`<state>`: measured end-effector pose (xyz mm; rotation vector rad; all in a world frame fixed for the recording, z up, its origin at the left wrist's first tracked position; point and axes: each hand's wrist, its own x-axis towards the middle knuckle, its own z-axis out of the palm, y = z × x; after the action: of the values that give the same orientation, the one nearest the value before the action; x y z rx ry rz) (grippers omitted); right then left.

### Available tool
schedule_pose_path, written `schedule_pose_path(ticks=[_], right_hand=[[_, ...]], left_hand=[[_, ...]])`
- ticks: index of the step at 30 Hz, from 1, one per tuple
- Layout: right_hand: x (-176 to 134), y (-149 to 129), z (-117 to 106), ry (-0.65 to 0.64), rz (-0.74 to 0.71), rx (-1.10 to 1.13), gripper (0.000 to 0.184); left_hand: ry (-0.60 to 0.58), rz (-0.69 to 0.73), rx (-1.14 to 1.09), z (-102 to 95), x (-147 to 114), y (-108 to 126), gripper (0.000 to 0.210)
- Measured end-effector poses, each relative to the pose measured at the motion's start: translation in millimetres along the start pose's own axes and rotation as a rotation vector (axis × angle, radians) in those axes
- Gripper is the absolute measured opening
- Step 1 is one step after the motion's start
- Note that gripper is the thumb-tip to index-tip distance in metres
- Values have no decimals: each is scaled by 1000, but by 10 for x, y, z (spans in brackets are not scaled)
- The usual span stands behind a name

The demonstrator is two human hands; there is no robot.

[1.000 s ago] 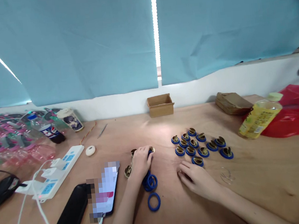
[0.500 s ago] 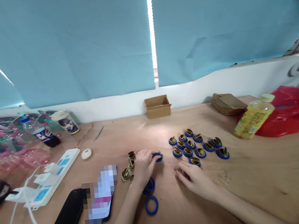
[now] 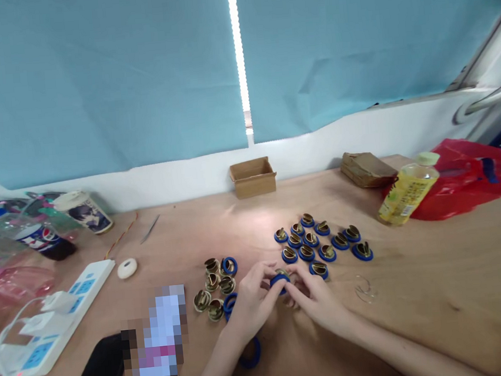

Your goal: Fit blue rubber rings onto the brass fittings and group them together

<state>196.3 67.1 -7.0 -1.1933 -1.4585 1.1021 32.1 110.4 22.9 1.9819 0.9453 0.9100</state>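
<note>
Both hands meet over the middle of the table around a blue ring (image 3: 279, 280) with a brass-coloured clip piece in it. My left hand (image 3: 257, 294) pinches its left side. On its right side are the closed fingers of my right hand (image 3: 311, 294), which hide part of it. Left of my left hand lie several loose brass clip pieces (image 3: 212, 282) and some plain blue rings (image 3: 229, 265). One more blue ring (image 3: 253, 353) is partly hidden by my left forearm. Beyond my right hand sit several brass clip pieces set in blue rings (image 3: 311, 239).
A small open cardboard box (image 3: 254, 179) stands by the wall. At right are a yellow drink bottle (image 3: 408, 190), a red bag (image 3: 457, 180) and thin wire loops (image 3: 365, 289). At left lie a phone (image 3: 159, 344), a power strip (image 3: 68, 318) and a cola bottle (image 3: 42, 237).
My left hand has brought the blue ring towards me and to the right, where my right hand now joins it. The camera view has shifted slightly right.
</note>
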Motion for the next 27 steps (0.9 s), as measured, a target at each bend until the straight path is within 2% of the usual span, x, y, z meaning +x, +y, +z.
schedule_pose_path(ticks=[4, 7, 12, 17, 21, 27], right_hand=[[13, -12, -55, -19, -31, -43, 28], [39, 13, -90, 4, -35, -69, 31], [74, 92, -94, 6, 6, -28, 36], [58, 73, -114, 20, 2, -61, 37], [47, -9, -159, 125, -34, -130, 36], [86, -90, -226, 294, -104, -172, 31]], left_hand=[[-107, -180, -172, 26, -3, 21, 24], [-161, -205, -258, 34, -5, 4, 41], [-126, -157, -253, 62, -5, -50, 30], [-92, -85, -141, 46, 5, -40, 37], [-45, -31, -126, 4, 21, -31, 35], [-30, -136, -314, 1, 34, -50, 20]])
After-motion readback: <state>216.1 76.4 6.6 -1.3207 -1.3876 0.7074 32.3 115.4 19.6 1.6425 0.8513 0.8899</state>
